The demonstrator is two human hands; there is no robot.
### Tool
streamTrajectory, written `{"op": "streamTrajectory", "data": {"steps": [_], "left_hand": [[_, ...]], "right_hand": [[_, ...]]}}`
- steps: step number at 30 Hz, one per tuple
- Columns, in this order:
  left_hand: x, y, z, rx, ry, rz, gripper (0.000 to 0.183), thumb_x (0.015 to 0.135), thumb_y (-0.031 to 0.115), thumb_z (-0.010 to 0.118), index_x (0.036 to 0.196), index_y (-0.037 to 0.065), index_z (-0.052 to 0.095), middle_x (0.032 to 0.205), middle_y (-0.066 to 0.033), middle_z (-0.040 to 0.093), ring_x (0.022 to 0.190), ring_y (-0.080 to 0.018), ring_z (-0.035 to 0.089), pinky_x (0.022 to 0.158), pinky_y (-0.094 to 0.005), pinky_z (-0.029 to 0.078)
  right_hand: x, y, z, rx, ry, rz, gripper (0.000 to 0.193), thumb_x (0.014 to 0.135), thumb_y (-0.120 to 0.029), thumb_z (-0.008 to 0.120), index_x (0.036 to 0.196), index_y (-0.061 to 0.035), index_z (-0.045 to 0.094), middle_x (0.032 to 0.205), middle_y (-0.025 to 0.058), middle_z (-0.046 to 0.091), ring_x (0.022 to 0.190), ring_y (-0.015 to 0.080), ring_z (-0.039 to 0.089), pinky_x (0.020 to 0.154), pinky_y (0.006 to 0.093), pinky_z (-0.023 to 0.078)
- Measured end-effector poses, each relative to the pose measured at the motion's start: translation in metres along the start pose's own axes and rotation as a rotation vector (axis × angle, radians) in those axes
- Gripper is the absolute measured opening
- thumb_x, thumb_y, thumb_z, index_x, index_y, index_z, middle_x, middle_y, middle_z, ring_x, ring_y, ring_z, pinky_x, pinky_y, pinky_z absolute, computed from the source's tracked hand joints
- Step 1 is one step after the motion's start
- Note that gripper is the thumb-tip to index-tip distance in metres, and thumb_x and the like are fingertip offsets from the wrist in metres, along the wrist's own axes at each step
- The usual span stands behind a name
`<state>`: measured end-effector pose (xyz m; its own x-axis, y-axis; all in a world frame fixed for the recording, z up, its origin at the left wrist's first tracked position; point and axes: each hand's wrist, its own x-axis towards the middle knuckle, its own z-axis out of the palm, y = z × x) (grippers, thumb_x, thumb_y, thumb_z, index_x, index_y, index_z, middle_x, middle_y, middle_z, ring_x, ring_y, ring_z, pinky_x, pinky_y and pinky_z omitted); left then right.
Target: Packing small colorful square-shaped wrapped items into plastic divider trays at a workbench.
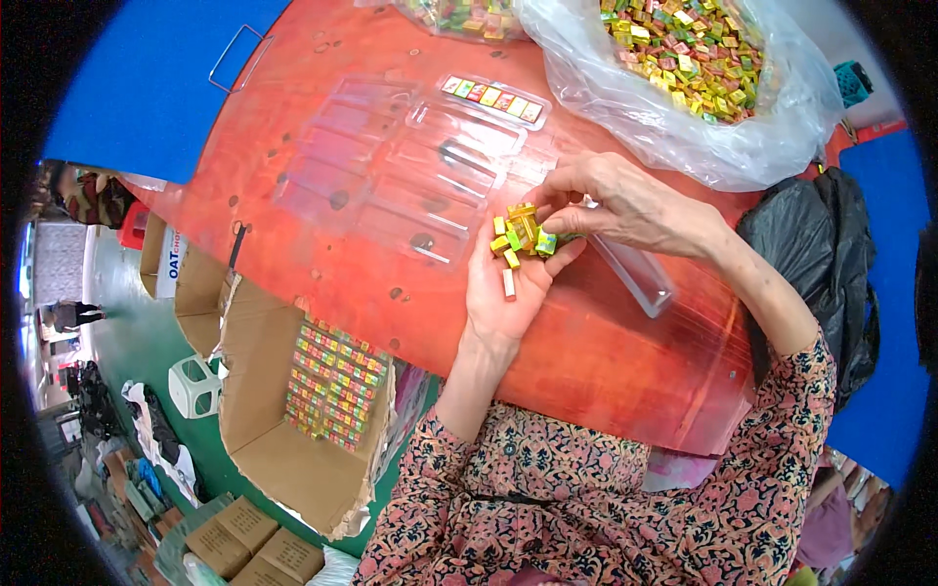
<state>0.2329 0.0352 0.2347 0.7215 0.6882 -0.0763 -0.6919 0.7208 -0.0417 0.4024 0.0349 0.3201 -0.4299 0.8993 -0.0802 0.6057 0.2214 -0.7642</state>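
Note:
Palm up over the red table, my left hand (503, 293) holds a small heap of wrapped blocks (524, 230), mostly yellow with some green and red. My right hand (611, 200) reaches in from the right, thumb and fingers pinched at the heap's right side; what exactly is between the fingertips is partly hidden. Beneath the right hand lies a long clear plastic tray (635, 269). Farther off, another clear tray (491, 102) carries a row of coloured blocks. Several more clear trays (415, 220) lie side by side left of my hands, with no blocks in them.
A large clear bag (625, 127) full of blocks stands at the far right, with a second bag (469, 18) beside it. A black plastic bag (816, 264) hangs at the right edge. Left below the table, an open carton (259, 391) contains packed rows of blocks, near a white stool (195, 386).

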Motion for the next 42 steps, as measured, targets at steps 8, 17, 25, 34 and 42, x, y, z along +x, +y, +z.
{"op": "streamTrajectory", "data": {"steps": [8,17,25,34,42], "left_hand": [[-0.001,-0.001,-0.007,0.107,-0.054,-0.03,0.047,0.094,0.04,0.028,0.123,0.005,0.042,0.12,-0.0124,0.05,0.113,-0.0306,0.047,0.097,-0.0554,0.033],[-0.007,0.002,0.009,0.081,0.067,-0.102,0.054,0.094,0.041,0.025,0.131,0.002,0.03,0.129,-0.0201,0.041,0.117,-0.0374,0.042,0.093,-0.048,0.042],[-0.01,0.001,0.004,-0.039,0.093,-0.108,0.054,0.094,0.036,0.029,0.131,-0.004,0.027,0.133,-0.0245,0.032,0.12,-0.0468,0.032,0.095,-0.0508,0.04],[-0.009,0.001,0.007,0.0,0.115,-0.08,0.054,0.094,0.042,0.025,0.129,0.002,0.033,0.13,-0.022,0.038,0.12,-0.0437,0.035,0.095,-0.0515,0.038],[-0.015,-0.001,0.02,0.286,0.188,-0.053,0.045,0.094,0.037,0.026,0.127,0.009,0.039,0.121,-0.0113,0.049,0.113,-0.0225,0.048,0.092,-0.0392,0.042]], "right_hand": [[0.017,-0.003,0.014,-0.281,0.068,-0.093,0.015,0.076,-0.011,0.057,0.086,0.0007,0.061,0.086,0.0146,0.055,0.086,0.0281,0.053,0.076,0.0359,0.041],[0.042,0.012,-0.001,-0.217,0.336,-0.063,0.015,0.072,-0.006,0.06,0.083,0.0041,0.058,0.07,0.0161,0.06,0.064,0.0266,0.061,0.058,0.0328,0.046],[0.103,0.04,0.003,-0.409,0.478,-0.251,0.008,0.071,-0.002,0.059,0.078,-0.0014,0.056,0.081,0.0117,0.057,0.078,0.0302,0.056,0.066,0.0372,0.045],[0.08,0.027,0.006,-0.355,0.424,-0.309,0.019,0.071,-0.005,0.059,0.088,0.0011,0.06,0.09,0.0145,0.056,0.084,0.0302,0.055,0.072,0.0366,0.045],[0.01,-0.038,0.047,-0.369,-0.146,-0.321,0.012,0.065,-0.01,0.06,0.068,-0.0009,0.054,0.086,0.0106,0.052,0.091,0.0275,0.049,0.077,0.0369,0.042]]}}
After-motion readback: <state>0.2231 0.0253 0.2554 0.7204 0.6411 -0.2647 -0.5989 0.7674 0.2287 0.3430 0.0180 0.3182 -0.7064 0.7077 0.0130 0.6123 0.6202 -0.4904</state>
